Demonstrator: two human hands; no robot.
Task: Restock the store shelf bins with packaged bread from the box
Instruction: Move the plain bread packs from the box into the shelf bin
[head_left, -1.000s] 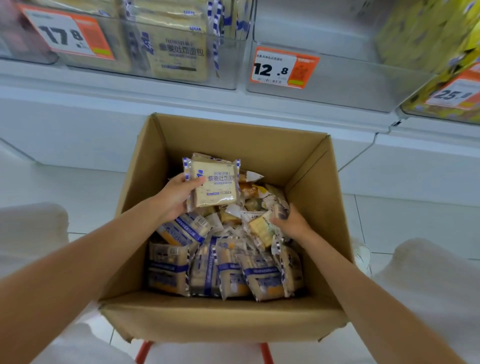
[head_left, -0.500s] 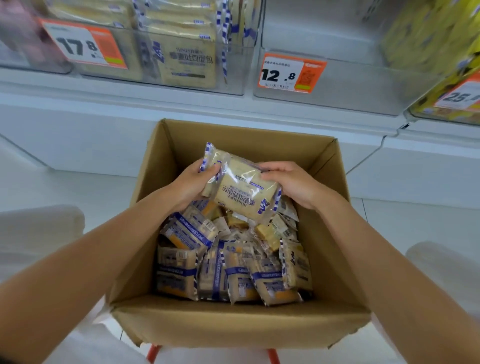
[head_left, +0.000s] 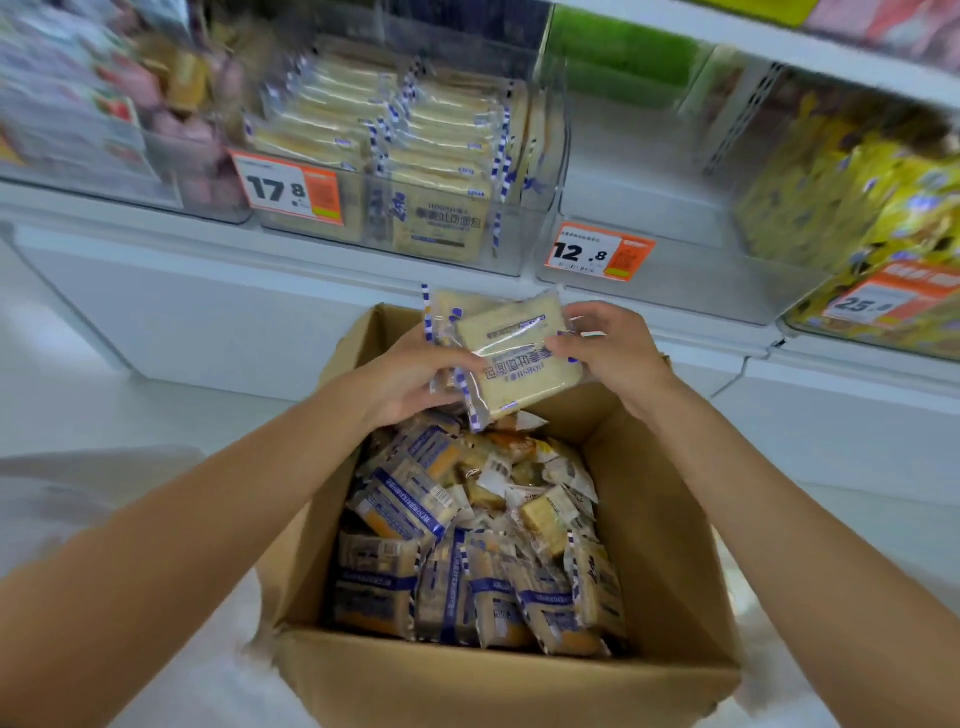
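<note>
Left hand (head_left: 410, 379) and right hand (head_left: 613, 348) both gripping one bread packet (head_left: 519, 358) — above the box (head_left: 670, 519), just below the half-filled bin (head_left: 395, 218).

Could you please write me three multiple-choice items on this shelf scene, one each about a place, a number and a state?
1. Where are the held bread packs?
A. above the far end of the box
B. inside a bin
C. on the floor

2. What does the price tag on the empty bin read?
A. 17.8
B. 12.8
C. 25.8

3. How are the packs held?
A. left hand only
B. right hand only
C. both hands

Answers: 1 A, they sit over the far rim of the box. 2 B, the tag reads 12.8. 3 C, left hand and right hand both grip them.
</note>
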